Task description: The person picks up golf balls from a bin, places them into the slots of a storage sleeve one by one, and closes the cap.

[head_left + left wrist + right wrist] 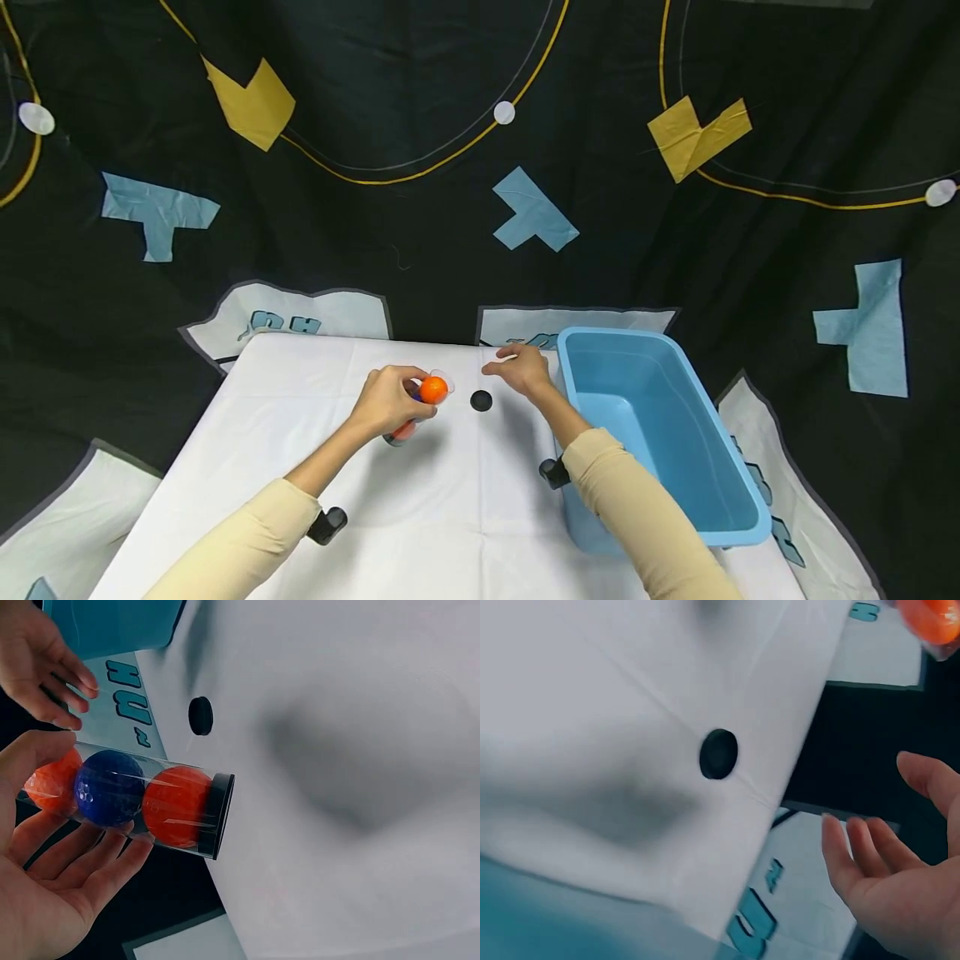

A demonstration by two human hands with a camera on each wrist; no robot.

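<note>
At lower centre-left the left hand (390,400) is gripping a clear tube (148,771) of balls (109,788), a black disc (482,401) is lying below centre, the right hand (524,369) is hovering relaxed, and a blue bin (675,442) is standing lower right.

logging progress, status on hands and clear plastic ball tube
Left hand gripping tube. Right hand empty, open. Round black disc on white cloth-covered table. Nothing visibly blocking.
</note>
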